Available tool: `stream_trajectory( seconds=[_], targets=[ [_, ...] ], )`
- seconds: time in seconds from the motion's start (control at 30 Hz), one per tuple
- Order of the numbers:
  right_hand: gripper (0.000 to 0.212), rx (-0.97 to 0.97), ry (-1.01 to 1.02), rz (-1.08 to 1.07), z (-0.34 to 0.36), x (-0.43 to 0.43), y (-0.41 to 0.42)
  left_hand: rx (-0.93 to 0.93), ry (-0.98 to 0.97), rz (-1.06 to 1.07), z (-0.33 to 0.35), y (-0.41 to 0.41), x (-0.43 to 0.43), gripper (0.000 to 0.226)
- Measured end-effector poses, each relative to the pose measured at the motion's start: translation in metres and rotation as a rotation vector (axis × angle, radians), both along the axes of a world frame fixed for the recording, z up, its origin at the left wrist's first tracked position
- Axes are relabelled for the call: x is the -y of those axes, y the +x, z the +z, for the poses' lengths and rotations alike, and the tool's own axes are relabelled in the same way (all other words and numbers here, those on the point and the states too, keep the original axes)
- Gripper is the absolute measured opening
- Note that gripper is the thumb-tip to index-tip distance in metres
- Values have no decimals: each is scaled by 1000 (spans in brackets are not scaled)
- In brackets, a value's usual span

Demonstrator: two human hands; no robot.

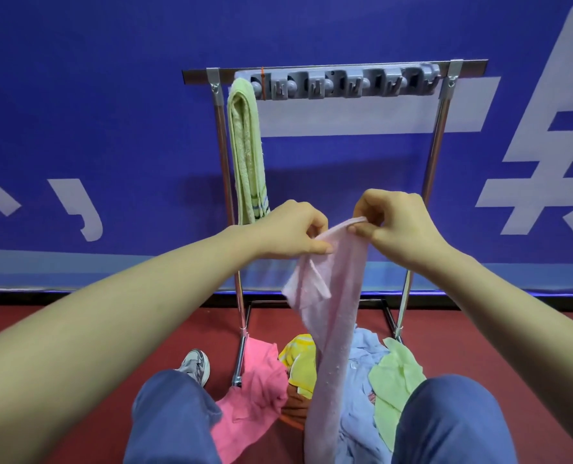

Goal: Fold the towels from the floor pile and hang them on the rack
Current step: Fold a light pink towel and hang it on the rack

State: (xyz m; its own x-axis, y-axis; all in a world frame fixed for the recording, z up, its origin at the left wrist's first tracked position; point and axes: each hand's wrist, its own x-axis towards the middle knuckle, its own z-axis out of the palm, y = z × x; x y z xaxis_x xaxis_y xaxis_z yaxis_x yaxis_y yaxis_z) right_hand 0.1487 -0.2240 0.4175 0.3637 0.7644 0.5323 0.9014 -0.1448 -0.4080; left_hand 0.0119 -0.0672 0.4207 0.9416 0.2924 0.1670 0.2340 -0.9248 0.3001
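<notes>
Bright, even light from above. Soft shadow of rack (436, 139) on blue banner (77, 95) behind. Glints on its chrome. Wide-angle bend and stretching toward edges, lower corners. Slightly soft overall.

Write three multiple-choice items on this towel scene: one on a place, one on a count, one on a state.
1. Where on the rack does the green towel hang? A. left end B. middle C. right end
2. How many towels hang on the rack? A. none B. one C. three
3. What state is the pale pink towel in? A. flat on the floor B. held up by its top edge C. draped over the rack
Key: 1 A, it hangs at the far left; 2 B, only the green one is up; 3 B, the left hand and right hand pinch its top edge.
</notes>
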Motion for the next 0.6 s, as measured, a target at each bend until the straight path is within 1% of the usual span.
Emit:
stream_trajectory(
  seconds=[0.1, 0.17, 0.27, 0.4, 0.47, 0.5, 0.57, 0.6],
  targets=[
    [11, -3, 10, 1, -2, -1, -2, 42, -290, 109, -1, -3, 3, 14],
    [11, 3, 23, 9, -5, -2, -5, 56, -404, 196, -2, -3, 2, 7],
    [14, 2, 37, 27, -10, -3, -9, 18, -475, 277, 1, -5, 0, 9],
    [15, -21, 62, 33, -16, -1, -9, -70, -498, 305, -1, -9, -5, 14],
    [15, -34, 73, 30, -18, 0, -10, -62, -566, 314, -3, -12, -7, 15],
    [15, -40, 79, 28, -18, 0, -10, -53, -610, 319, -4, -13, -7, 14],
    [15, -58, 84, 34, -21, 1, -14, -26, -715, 334, -3, -14, -5, 4],
    [14, -68, 85, 43, -23, 1, -17, -6, -761, 351, -2, -14, -5, 5]
  ],
)
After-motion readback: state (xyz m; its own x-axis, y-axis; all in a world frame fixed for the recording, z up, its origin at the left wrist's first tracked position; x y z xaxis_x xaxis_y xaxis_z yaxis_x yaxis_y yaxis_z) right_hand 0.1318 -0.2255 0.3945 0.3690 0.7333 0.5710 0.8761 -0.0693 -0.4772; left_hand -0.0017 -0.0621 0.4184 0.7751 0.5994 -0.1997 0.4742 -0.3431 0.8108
